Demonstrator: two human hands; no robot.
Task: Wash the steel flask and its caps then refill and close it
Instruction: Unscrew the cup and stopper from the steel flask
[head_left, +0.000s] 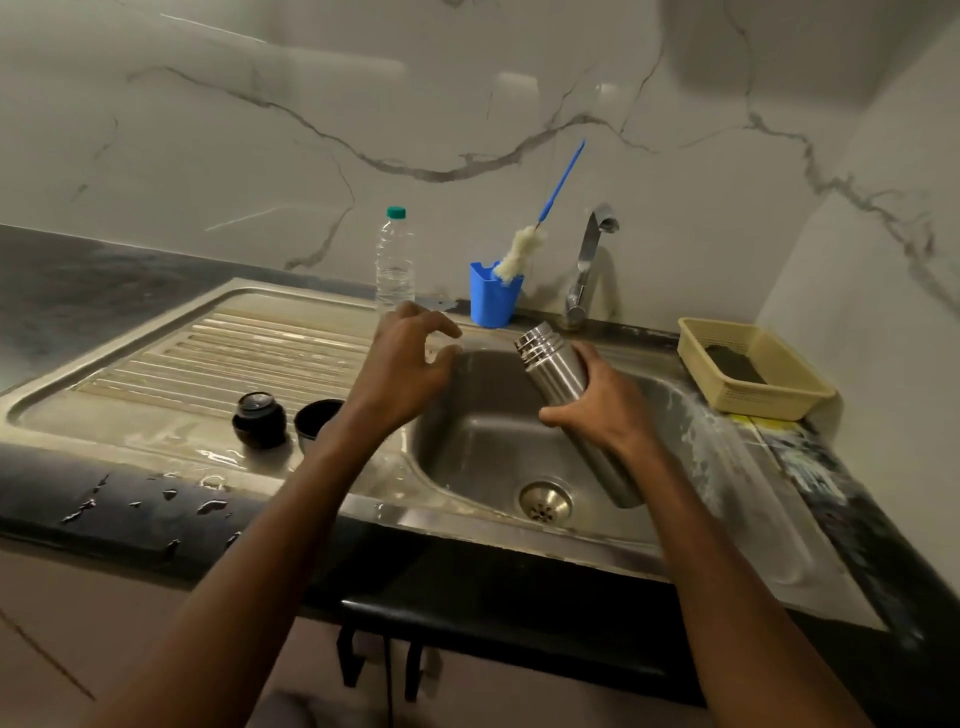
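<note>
1. The flask (558, 382) is steel and has no cap on. It is held tilted over the sink (483, 447), with its open mouth up and to the left and its bottom low near the drain (545, 500).
2. The right hand (605, 402) holds the flask around its middle. Its grip is closed round the flask, with the thumb on the left side.
3. The left hand (405, 364) is in the air just left of the flask's mouth. Its grip is loose and half open, fingers bent, and it holds nothing.
4. Two dark caps (260, 420) stand side by side on the wet drain board (249, 348), left of the sink. The right one (317, 418) is partly hidden by the left arm.
5. At the back of the desk (130, 499) stand a clear bottle (395, 260), a blue cup (492, 301) with a brush (519, 252) in it, and the tap (589, 260).
6. A yellow basket (795, 389) sits to the right of the sink.
</note>
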